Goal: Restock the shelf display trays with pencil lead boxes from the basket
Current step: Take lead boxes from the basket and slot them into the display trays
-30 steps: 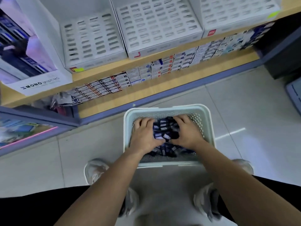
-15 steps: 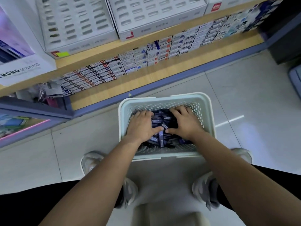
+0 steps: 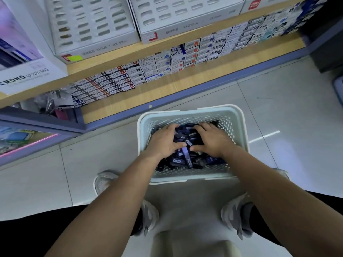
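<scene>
**Head view, hands in basket.** The left hand and right hand lay palm-down and side by side on a heap of dark pencil lead boxes. The fingers of both were curled into the heap. The thumbs pointed toward each other, clasping a cluster of boxes between the two hands. Whether any box had left the heap could not be told.

The heap filled the floor of a pale perforated basket, which the forearms entered from 6 o'clock. More boxes showed loose at 6 o'clock of the hands, against the near wall.

The basket stood over a light tiled floor, just short of the shelf base. At 12 o'clock of the basket, rows of small white packets lined the lower wooden shelf.

Above these, at 11 and 12 o'clock, stood two white slotted display trays. Most of their slots looked unfilled. The left tray bore a yellow-green sticker. At 10 o'clock stood a white display carton lettered "MONO graph MG".
</scene>
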Available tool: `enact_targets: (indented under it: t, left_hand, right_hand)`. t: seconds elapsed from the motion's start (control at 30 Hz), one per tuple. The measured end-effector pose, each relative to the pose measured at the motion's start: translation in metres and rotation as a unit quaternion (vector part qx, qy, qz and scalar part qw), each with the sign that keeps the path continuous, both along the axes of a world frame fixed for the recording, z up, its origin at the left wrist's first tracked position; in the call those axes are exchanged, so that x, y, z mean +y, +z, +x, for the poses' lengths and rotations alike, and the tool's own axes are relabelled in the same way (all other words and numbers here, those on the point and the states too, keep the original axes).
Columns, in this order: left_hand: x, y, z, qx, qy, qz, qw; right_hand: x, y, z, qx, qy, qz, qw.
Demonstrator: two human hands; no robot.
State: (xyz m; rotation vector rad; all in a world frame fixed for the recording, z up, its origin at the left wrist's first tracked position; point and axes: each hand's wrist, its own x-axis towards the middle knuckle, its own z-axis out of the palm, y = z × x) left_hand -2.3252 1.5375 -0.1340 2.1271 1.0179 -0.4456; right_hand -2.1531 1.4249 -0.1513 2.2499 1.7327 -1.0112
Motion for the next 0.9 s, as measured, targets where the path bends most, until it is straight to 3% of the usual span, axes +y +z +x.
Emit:
enact_targets:
  t: [0.3, 0.4, 0.5, 0.63, 0.8, 0.9]
  left_hand:
    - [-0.003, 0.004, -0.004, -0.083, 0.140, -0.041, 0.986]
    - [-0.004, 0.007, -0.004, -0.124, 0.219, -0.069, 0.965]
    - [-0.004, 0.010, -0.007, -0.140, 0.263, -0.079, 0.951]
    - [0.000, 0.021, -0.010, -0.181, 0.325, -0.113, 0.921]
    - [-0.004, 0.028, -0.011, -0.149, 0.337, -0.133, 0.920]
    - [-0.012, 0.025, -0.011, -0.161, 0.386, -0.204, 0.885]
  right_hand:
    - [0.009, 0.009, 0.001, 0.011, 0.004, 0.000, 1.000]
    - [0.012, 0.010, -0.001, 0.010, -0.005, 0.013, 1.000]
    - [0.013, 0.012, -0.003, 0.090, -0.059, 0.008, 0.994]
    - [0.014, 0.023, -0.006, 0.305, -0.179, -0.008, 0.935]
    - [0.005, 0.034, -0.013, 0.372, -0.268, -0.004, 0.888]
    - [-0.008, 0.030, -0.013, 0.391, -0.331, 0.018, 0.858]
